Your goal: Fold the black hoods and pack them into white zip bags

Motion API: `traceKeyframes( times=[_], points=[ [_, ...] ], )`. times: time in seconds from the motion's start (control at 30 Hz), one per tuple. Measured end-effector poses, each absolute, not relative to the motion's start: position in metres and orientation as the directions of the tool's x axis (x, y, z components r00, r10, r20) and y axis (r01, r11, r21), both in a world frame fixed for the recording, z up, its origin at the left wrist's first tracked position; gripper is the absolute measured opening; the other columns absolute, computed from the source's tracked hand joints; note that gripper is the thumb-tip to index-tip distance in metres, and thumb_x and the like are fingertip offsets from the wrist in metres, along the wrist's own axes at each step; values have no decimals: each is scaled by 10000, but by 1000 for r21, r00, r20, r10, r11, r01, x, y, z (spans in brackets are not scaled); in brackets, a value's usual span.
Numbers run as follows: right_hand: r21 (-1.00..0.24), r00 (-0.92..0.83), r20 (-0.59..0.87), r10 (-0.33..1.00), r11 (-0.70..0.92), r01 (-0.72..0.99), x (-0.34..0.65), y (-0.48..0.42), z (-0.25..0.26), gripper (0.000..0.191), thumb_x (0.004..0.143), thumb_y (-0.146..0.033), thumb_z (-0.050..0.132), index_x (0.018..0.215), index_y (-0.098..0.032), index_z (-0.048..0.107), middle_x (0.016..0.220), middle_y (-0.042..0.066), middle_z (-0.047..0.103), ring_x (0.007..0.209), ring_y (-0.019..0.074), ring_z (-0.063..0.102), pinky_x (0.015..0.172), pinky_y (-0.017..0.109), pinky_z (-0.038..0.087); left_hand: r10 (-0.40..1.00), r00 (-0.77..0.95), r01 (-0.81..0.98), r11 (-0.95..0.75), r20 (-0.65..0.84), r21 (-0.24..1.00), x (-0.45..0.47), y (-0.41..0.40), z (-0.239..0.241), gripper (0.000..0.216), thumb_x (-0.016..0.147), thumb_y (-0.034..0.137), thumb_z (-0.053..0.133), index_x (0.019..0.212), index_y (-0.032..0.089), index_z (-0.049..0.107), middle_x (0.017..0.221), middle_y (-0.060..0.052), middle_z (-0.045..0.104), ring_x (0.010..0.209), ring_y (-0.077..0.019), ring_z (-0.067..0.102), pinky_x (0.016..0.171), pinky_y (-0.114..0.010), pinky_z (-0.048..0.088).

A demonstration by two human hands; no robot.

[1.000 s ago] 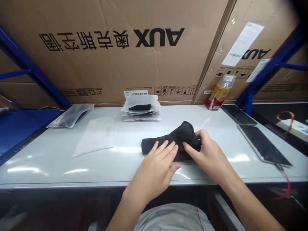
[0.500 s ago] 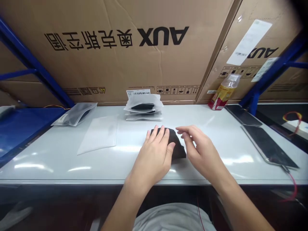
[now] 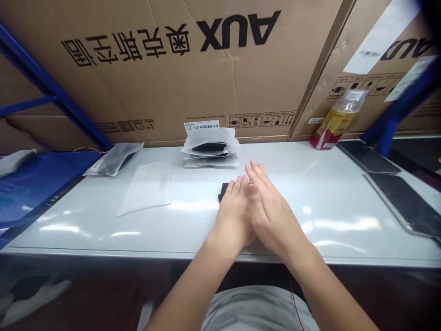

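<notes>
A folded black cloth [image 3: 223, 191] lies on the white table [image 3: 86, 230], and only its left corner shows. My left hand [image 3: 234, 211] rests flat on top of it, covering most of it. My right hand [image 3: 272, 211] presses against the left hand, its fingers pointing away from me and overlapping the left hand's thumb side. Neither hand grips the cloth.
Behind the hands stands a stack of clear bags [image 3: 210, 149] holding black items. To the left lie a flat translucent bag [image 3: 144, 189] and another filled bag [image 3: 113, 159]. A plastic bottle [image 3: 336, 120] stands back right, near dark flat panels [image 3: 406, 202].
The black cloth is folded smaller and is now almost hidden under my hands. My right hand has moved left against my left hand, and the view has tilted slightly.
</notes>
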State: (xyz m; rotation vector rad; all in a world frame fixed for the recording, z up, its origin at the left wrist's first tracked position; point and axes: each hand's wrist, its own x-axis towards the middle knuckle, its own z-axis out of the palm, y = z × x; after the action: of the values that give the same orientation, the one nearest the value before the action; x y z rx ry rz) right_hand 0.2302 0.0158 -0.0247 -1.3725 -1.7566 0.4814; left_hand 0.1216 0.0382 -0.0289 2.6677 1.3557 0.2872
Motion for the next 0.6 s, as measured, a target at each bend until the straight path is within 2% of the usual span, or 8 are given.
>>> traceKeyframes(
  times=[0.1,0.17,0.23,0.37,0.5,0.6],
  points=[
    [-687,-161,217,963,268,676,222,19,-31,726,1106,-579,249,1654,-113,348,1726,149,296,1624,308,208,1318,584,225,764,633,738,-644,124,205,108,38,-32,652,1067,313,461,1668,138,278,1738,-155,238,1630,-303,194,1329,-549,190],
    [-664,-182,154,971,238,709,222,17,-39,730,1111,-562,219,1682,-109,259,1743,136,243,1629,296,180,1321,568,228,735,664,702,-676,134,224,94,34,-32,618,1086,273,410,1680,192,261,1752,-110,216,1640,-264,151,1336,-533,177],
    [-631,-188,147,971,238,738,225,12,-47,679,1121,-504,206,1693,-138,230,1754,102,215,1633,281,155,1321,553,244,745,651,703,-664,147,256,81,27,-35,590,1107,231,324,1688,194,233,1762,-89,198,1645,-237,103,1339,-522,183],
    [-536,-205,189,960,276,798,231,5,-56,596,1119,-382,230,1661,-164,345,1731,81,299,1627,294,185,1293,579,303,836,527,781,-547,153,300,66,15,-45,590,1120,251,264,1674,55,207,1761,-155,165,1645,-257,80,1334,-532,214],
    [-464,-217,188,958,281,840,237,4,-58,575,1099,-329,278,1637,-167,399,1703,93,357,1601,318,278,1263,609,341,836,530,767,-545,145,337,62,15,-48,575,1141,311,261,1677,104,238,1752,-131,224,1633,-238,175,1329,-490,256],
    [-430,-203,203,958,273,860,247,1,-61,570,1096,-309,288,1641,-179,390,1696,102,363,1578,327,338,1256,636,334,836,522,776,-548,171,311,61,16,-49,582,1143,364,291,1673,125,269,1734,-141,277,1620,-258,232,1310,-491,305]
  ],
)
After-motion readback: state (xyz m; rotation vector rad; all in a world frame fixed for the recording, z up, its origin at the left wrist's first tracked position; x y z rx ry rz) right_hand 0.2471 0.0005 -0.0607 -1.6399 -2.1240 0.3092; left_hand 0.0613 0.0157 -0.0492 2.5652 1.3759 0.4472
